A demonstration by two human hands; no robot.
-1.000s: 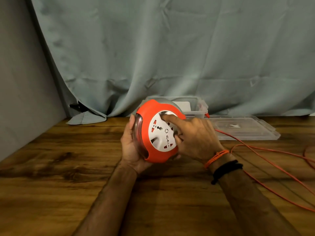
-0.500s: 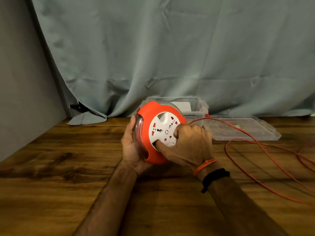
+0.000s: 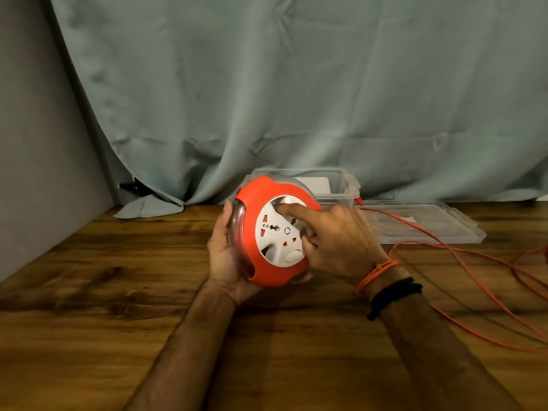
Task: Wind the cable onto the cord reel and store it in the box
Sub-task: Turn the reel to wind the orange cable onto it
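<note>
Orange and white cord reel [image 3: 268, 232] held upright just above the wooden table [image 3: 118, 292], socket face turned toward the camera. Cradled from behind and beneath by the left hand [image 3: 226, 256], palm against the clear rim, fingers curled round the reel's lower edge. Touched on the white socket disc by the right hand [image 3: 335, 241], index finger stretched to the disc's upper part, remaining fingers bent against the disc's right side; whether anything is gripped there, impossible to tell. Circled at the right wrist by an orange thread band [image 3: 376, 272] and a black band [image 3: 394, 295]. Trailing from behind the reel's right side, orange cable [image 3: 444, 250], running in loose loops across the table well to the reel's right. Directly behind the reel, clear plastic box [image 3: 341, 185], open on top; just right of the reel, beyond the hand, clear lid [image 3: 430, 223] lying flat. Behind the reel and box, hanging grey-green curtain [image 3: 296, 99].
</note>
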